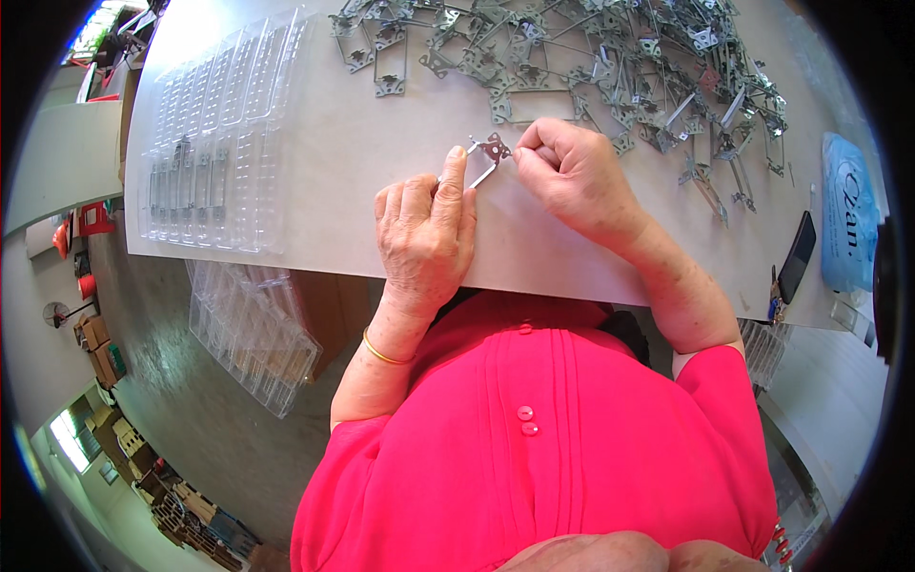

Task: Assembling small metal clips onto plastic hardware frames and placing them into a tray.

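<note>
- We see the metal bracket between our two hands, over the table, just below the pile of similar brackets.
- It looks thin and flat: a small plate pierced with holes, its outline notched, with narrow pale strips running from it toward our left hand.
- Its plate shows a dark reddish tint, while those in the pile look mostly silver-grey; our hand hides its lower end.
- Our left index finger lies straight along the bracket, thumb alongside; we cannot tell whether that grip is closed on it.
- Our right hand has its fingers curled and its grip closed at the plate's right corner; we cannot tell what, if anything, is pinched there.
- To our left lie clear plastic trays.
</note>
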`<control>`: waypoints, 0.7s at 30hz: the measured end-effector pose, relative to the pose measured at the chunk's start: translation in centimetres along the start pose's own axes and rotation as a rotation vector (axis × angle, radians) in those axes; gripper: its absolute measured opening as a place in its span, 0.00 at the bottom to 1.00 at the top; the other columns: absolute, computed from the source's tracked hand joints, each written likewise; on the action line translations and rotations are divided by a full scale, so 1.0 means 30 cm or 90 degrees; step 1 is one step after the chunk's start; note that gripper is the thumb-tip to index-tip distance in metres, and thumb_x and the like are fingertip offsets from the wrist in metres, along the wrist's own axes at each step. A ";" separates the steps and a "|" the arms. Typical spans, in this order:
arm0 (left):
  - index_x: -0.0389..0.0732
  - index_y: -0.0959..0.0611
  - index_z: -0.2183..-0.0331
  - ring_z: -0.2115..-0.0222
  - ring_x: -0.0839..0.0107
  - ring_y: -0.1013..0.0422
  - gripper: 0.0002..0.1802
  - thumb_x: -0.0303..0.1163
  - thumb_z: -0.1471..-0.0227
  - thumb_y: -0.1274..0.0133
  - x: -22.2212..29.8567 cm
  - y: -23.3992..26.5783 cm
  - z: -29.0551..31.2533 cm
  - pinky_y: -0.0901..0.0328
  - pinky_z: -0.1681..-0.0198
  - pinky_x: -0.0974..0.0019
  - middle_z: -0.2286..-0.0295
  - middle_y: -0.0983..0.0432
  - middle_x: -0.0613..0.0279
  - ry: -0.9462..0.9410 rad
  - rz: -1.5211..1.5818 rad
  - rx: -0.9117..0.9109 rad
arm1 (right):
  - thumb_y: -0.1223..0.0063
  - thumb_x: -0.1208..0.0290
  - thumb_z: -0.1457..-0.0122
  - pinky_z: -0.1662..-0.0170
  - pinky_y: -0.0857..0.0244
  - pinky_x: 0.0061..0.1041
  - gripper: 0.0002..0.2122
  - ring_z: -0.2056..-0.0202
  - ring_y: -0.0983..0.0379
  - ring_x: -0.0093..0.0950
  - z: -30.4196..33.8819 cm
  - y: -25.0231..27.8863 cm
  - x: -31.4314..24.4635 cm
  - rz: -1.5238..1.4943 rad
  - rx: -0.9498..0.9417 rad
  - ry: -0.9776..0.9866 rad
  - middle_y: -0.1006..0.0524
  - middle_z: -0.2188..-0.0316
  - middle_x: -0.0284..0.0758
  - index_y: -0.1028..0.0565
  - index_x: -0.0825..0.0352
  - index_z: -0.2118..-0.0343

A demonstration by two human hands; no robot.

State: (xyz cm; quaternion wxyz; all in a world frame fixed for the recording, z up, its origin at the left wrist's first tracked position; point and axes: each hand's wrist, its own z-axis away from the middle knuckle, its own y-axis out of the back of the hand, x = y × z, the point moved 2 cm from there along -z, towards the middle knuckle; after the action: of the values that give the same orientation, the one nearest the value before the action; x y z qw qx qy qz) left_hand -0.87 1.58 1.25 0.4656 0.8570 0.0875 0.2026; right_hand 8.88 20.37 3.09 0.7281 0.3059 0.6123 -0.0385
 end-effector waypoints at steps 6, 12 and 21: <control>0.39 0.17 0.40 0.66 0.64 0.28 0.29 0.27 0.44 0.33 -0.001 -0.002 0.001 0.34 0.55 0.59 0.67 0.24 0.63 0.001 0.000 0.004 | 0.40 0.74 0.37 0.74 0.34 0.31 0.06 0.81 0.29 0.24 0.001 0.000 0.002 0.007 0.010 0.004 0.24 0.83 0.37 0.21 0.71 0.68; 0.39 0.17 0.40 0.66 0.64 0.28 0.30 0.28 0.44 0.33 0.000 0.000 0.002 0.34 0.55 0.59 0.67 0.24 0.62 0.004 -0.002 -0.001 | 0.40 0.74 0.37 0.74 0.34 0.32 0.06 0.81 0.27 0.27 -0.003 0.004 0.005 -0.005 0.006 0.005 0.23 0.83 0.39 0.21 0.71 0.68; 0.39 0.17 0.40 0.66 0.64 0.28 0.30 0.27 0.44 0.33 0.001 0.001 0.001 0.34 0.55 0.59 0.67 0.24 0.62 0.003 -0.004 -0.003 | 0.40 0.73 0.37 0.74 0.34 0.33 0.06 0.81 0.28 0.30 0.002 -0.003 0.004 0.019 0.010 0.016 0.24 0.82 0.41 0.21 0.71 0.68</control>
State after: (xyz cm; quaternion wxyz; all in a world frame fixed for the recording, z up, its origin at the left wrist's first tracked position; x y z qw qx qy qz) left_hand -0.84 1.55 1.26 0.4681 0.8551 0.0909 0.2034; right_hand 8.93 20.32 2.95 0.7184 0.3212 0.6163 -0.0288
